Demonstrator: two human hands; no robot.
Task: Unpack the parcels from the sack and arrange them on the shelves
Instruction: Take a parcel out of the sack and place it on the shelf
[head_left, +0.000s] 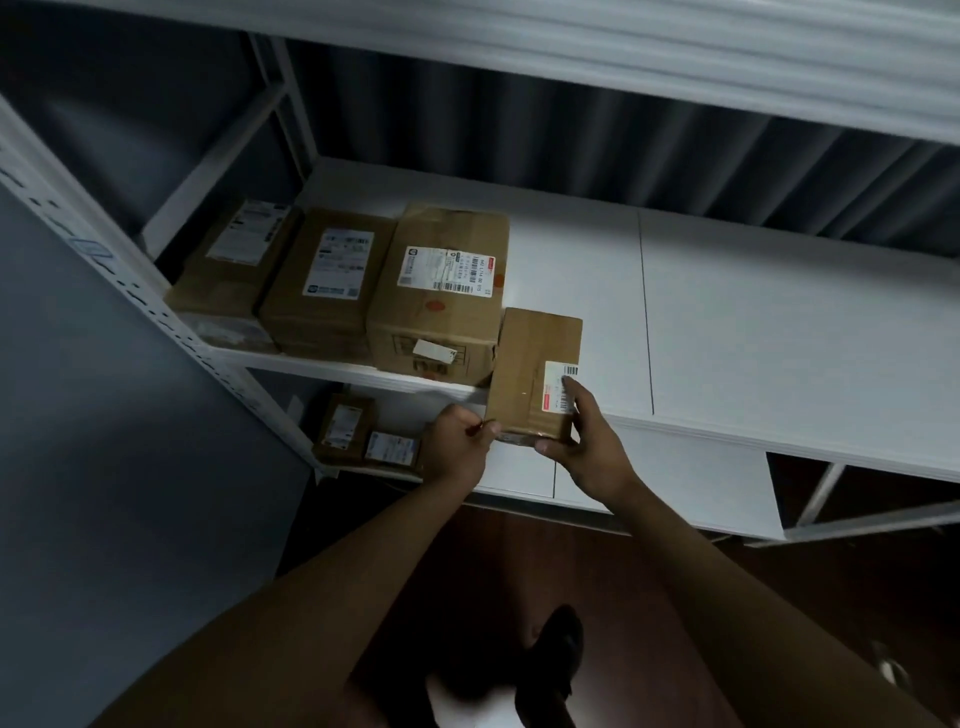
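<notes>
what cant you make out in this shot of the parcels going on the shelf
Head view:
- Sack: not in view.
- White labels on the three brown cardboard boxes in the row: print too small to read.
- Small brown cardboard parcel: near end covered by left hand and right hand.
- Lower-shelf parcels: dim, partly hidden by the shelf.

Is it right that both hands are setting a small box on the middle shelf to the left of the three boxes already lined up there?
Not quite. In the head view the left hand and right hand hold the small box on the middle shelf to the right of the three boxes, not the left.
</notes>
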